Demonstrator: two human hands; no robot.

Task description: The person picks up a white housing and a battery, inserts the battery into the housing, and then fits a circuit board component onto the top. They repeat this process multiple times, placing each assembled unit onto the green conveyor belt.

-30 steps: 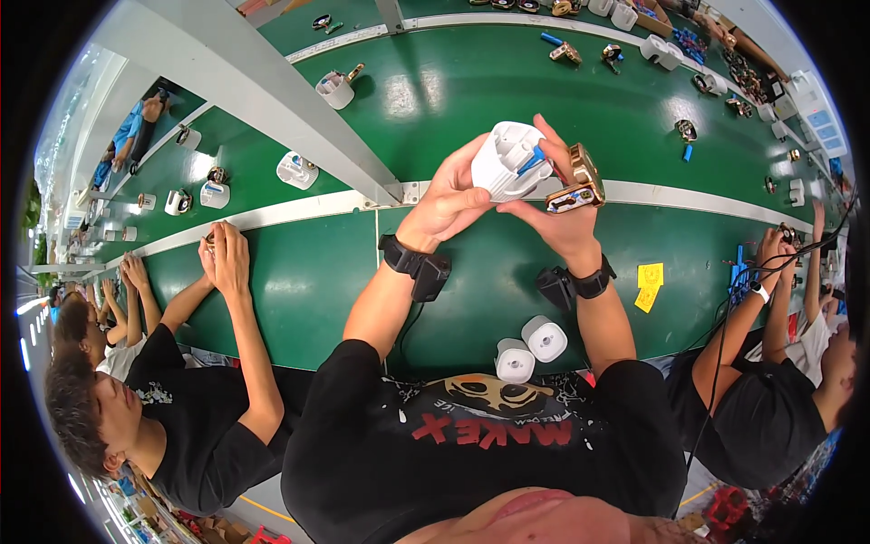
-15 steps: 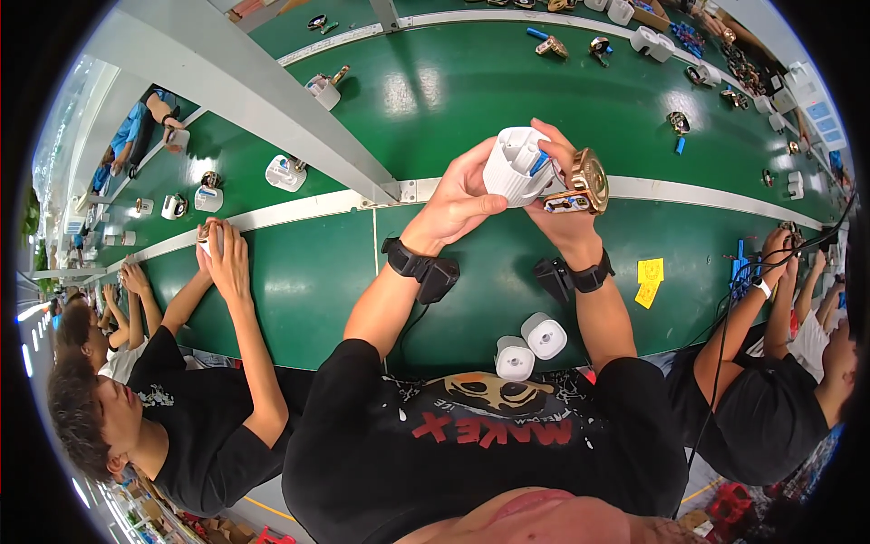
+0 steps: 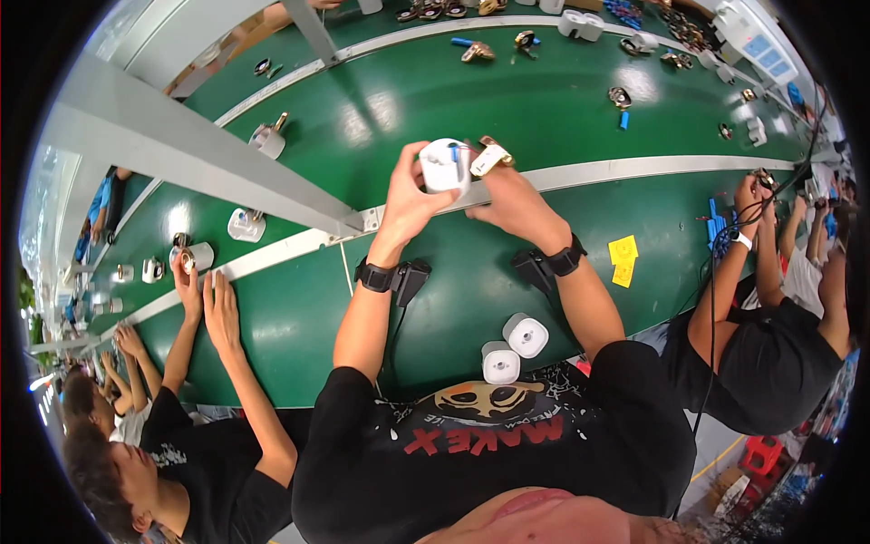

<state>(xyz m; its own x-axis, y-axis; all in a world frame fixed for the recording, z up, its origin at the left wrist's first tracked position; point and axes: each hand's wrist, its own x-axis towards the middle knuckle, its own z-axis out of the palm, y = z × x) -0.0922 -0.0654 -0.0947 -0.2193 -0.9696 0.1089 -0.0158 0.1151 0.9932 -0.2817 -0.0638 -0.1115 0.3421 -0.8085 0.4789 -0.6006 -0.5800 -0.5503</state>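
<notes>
From where I stand, the work looks partway along. The person's left hand point(image 3: 408, 205) is wrapped around a white plastic cup-shaped housing point(image 3: 436, 174), thumb on the near side and fingers on the outer side, clamped on it. The housing is held up over the pale metal strip point(image 3: 616, 170) that crosses the green tabletop point(image 3: 453, 263), its open, hollow end showing.

A small blue cylinder point(image 3: 455, 152) shows at the housing's mouth, so that much seems to be in place, though I can't make out how deep it sits. Just to the right, a gold-coloured metal part with a pale flat face point(image 3: 493, 157) is outside the housing, at the fingers of the right hand point(image 3: 521, 207). As things stand, then, the gold part and the housing are not joined into one body. The right thumb is apart from the housing; the fingertips are blurred and partly hidden, so I can't tell whether they close on the gold part.

Nearer the person's chest, two white rounded cups point(image 3: 526, 336) stand side by side, with no hand on them. Two yellow paper slips point(image 3: 623, 261) lie to the right, well apart from the cups.
</notes>
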